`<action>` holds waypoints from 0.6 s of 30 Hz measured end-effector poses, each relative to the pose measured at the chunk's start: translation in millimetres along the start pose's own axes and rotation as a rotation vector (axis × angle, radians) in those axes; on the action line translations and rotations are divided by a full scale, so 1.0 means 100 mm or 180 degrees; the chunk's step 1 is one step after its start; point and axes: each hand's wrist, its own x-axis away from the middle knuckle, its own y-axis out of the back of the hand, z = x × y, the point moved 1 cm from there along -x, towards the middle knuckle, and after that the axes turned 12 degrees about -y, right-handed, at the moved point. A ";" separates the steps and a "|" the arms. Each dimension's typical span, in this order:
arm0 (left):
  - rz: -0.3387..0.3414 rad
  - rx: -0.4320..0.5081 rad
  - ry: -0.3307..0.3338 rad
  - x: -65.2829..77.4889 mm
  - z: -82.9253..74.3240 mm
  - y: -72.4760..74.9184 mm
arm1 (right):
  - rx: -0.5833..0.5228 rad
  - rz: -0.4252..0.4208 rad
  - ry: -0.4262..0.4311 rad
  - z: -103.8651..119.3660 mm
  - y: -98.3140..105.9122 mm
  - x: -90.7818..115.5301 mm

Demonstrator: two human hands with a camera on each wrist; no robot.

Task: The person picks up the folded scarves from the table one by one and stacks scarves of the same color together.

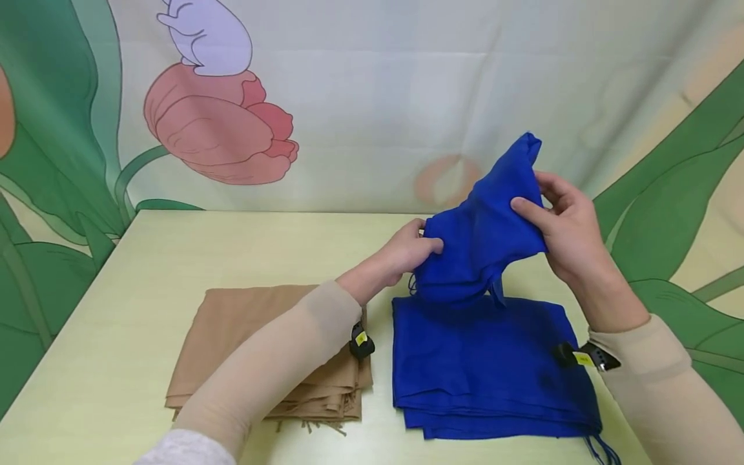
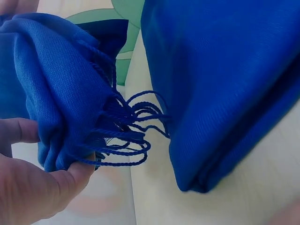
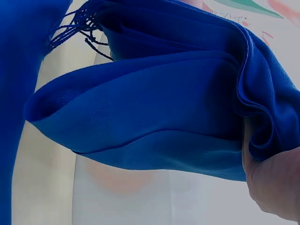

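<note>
A folded blue scarf (image 1: 479,232) is held up between both hands over the table. My left hand (image 1: 407,250) pinches its left edge, thumb in front. On the right side, my right hand (image 1: 572,226) grips the cloth between thumb and fingers, and one corner sticks up above that hand. Twisted fringe (image 2: 136,126) hangs from the held scarf in the left wrist view. Just below lies a second folded blue scarf (image 1: 488,368), flat in a neat rectangle, with tassels at its front right corner.
A folded brown scarf (image 1: 250,323) with fringe lies on the left of the pale yellow table (image 1: 110,336), partly hidden under my left forearm. Behind the table hangs a curtain (image 1: 360,116) printed with flowers and leaves.
</note>
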 end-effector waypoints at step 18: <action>-0.0026 -0.0220 0.0053 0.54 -0.01 0.36 | -0.0486 0.0432 -0.0171 -0.21 -0.28 0.17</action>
